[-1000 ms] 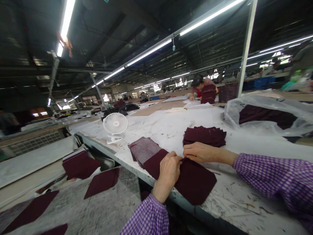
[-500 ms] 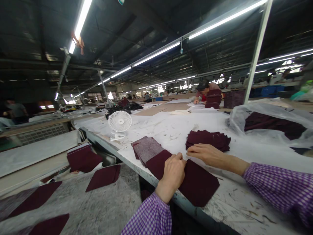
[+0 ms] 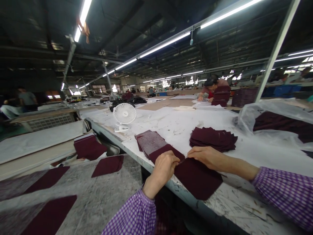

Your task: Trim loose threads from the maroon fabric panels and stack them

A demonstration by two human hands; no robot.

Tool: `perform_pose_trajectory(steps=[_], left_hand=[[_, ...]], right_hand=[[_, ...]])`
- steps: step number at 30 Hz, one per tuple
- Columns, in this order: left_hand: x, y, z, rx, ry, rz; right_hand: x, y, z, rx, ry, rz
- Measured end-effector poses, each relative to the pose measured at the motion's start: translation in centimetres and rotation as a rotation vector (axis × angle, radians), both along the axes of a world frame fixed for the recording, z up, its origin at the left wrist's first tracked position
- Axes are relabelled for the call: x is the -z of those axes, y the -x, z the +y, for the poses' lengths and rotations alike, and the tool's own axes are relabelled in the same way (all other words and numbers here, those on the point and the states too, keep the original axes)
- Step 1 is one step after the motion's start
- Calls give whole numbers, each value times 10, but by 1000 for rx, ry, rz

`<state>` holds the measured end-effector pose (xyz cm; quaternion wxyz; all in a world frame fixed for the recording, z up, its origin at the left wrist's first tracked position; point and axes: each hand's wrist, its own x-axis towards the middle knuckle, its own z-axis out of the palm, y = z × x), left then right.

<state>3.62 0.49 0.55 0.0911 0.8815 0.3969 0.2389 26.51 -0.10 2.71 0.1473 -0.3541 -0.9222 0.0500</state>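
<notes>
A maroon fabric piece (image 3: 199, 181) with clipped corners lies flat at the table's front edge. My left hand (image 3: 164, 167) is closed, pinching its left edge between thumb and fingertips. At the same edge, a little farther back, my right hand (image 3: 204, 156) pinches the cloth with the fingers pressed together. Left of this piece, more maroon fabric (image 3: 168, 150) adjoins it, partly covered by my left hand. Beyond that lies a greyish speckled fabric piece (image 3: 153, 142). A pile of maroon fabric pieces (image 3: 212, 138) sits just behind my right hand.
A small white fan (image 3: 124, 113) stands on the white-covered table (image 3: 168, 122). At the right is a clear plastic bag (image 3: 246, 119) with maroon cloth inside. Maroon pieces (image 3: 107, 165) lie on a lower grey surface (image 3: 107, 195) at left. A co-worker (image 3: 207, 89) bends over the table's far side.
My right hand has come down and left onto the fabric's edge. My left hand's fingers have closed in on that edge too. The whole view has shifted slightly.
</notes>
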Motion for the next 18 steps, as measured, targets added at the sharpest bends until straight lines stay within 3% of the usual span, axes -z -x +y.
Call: perform_pose_trajectory(steps=[4, 9, 12, 18], left_hand=[[3, 2, -11, 17, -148, 91], [1, 4, -21, 71, -296, 230], [0, 9, -19, 91, -238, 202], [0, 19, -15, -38, 7, -184]], right_hand=[[-2, 0, -1, 10, 43, -1], [-9, 6, -5, -21, 32, -150], [-12, 12, -6, -20, -6, -245], [-12, 15, -5, -50, -27, -293]])
